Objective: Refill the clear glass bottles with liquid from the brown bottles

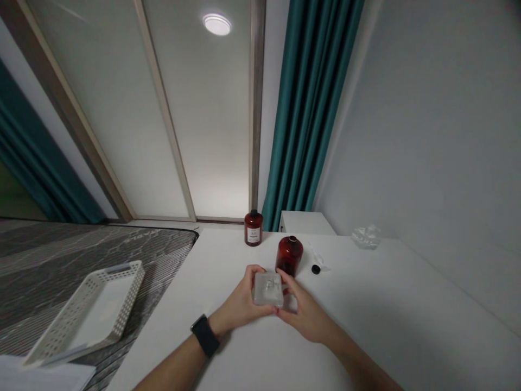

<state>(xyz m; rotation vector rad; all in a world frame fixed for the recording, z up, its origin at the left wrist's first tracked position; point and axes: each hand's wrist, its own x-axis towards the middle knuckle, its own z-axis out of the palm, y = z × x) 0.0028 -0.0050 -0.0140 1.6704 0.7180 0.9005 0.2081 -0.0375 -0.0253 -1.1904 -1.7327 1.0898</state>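
Over the near middle of the white table (252, 358), held a see-through box (268, 289) between two hands, top face upward. With the left hand (240, 305), gripped the left side, thumb along the near edge and fingers at the far left corner. With the right hand (306, 315), gripped the right side in a pinch, thumb near and fingers far. On the left wrist, wore a dark watch (205, 335).

Just beyond the right hand, had an uncapped red-brown bottle (290, 254) upright; could not tell of any contact. To its right, had a black cap (316, 269) on the table; farther left, a labelled bottle (253, 228) with a dark top. At far right, had crumpled plastic (366, 237) near the wall.

Judging by the pose, was at a step of steadying or turning the box. For a next move, seemed to need even pressure from both sides, a level box and care around the open bottle close behind.
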